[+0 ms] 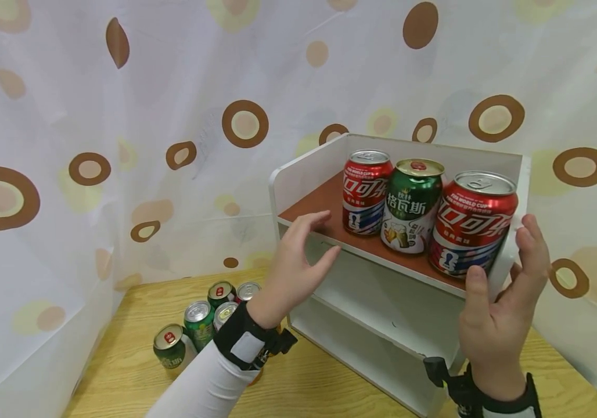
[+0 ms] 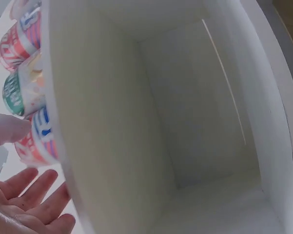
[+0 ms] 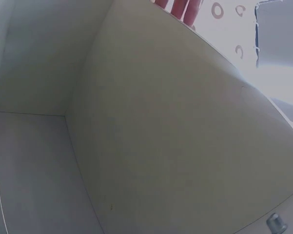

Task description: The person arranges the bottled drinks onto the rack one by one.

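Three cans stand side by side on the brown top level of a white shelf unit: a red cola can, a green-and-white can and a second red cola can beside the right side wall. My left hand hovers at the front left of the top level, fingers apart and holding nothing. At the front right corner is my right hand, its thumb before the right cola can and its fingers along the side wall's outside. Whether it touches the wall cannot be told. Fingertips show at the right wrist view's top.
Several cans, among them a green-and-white can and a green can, stand on the wooden table left of the shelf, partly behind my left forearm. A patterned curtain hangs behind.
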The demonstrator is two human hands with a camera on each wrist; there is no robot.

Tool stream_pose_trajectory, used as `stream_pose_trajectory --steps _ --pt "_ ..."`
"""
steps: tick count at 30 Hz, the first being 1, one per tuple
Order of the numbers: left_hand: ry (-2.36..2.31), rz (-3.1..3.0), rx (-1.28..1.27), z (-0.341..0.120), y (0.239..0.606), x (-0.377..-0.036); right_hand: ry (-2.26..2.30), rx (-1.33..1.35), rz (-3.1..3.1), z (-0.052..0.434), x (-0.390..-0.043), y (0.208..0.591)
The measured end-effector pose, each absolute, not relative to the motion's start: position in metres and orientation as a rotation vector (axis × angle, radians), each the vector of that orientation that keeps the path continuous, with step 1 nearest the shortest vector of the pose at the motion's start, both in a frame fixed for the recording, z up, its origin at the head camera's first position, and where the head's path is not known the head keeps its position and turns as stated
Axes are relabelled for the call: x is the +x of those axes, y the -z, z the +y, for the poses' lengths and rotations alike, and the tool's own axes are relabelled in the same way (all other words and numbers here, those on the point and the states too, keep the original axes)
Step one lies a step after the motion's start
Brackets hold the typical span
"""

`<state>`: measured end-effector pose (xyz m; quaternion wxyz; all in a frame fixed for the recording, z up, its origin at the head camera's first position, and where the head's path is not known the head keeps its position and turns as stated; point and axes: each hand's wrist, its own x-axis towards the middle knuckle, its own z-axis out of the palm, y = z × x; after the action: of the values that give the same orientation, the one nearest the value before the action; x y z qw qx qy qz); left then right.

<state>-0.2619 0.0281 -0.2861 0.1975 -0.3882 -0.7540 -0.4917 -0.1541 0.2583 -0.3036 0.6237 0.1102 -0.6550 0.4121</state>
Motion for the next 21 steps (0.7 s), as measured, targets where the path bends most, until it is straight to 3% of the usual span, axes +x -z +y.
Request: stream_pose_trajectory --steps 10,21 --pt "1.192 -2.188 -0.989 -0.013 0.306 -0.247 -0.958 0.243 -1.482 0.255 -0.154 0.301" --pt "1.171 -2.3 -0.71 -0.046 0.354 -0.238 -0.966 0.242 -1.484 0.255 -0.154 0.301"
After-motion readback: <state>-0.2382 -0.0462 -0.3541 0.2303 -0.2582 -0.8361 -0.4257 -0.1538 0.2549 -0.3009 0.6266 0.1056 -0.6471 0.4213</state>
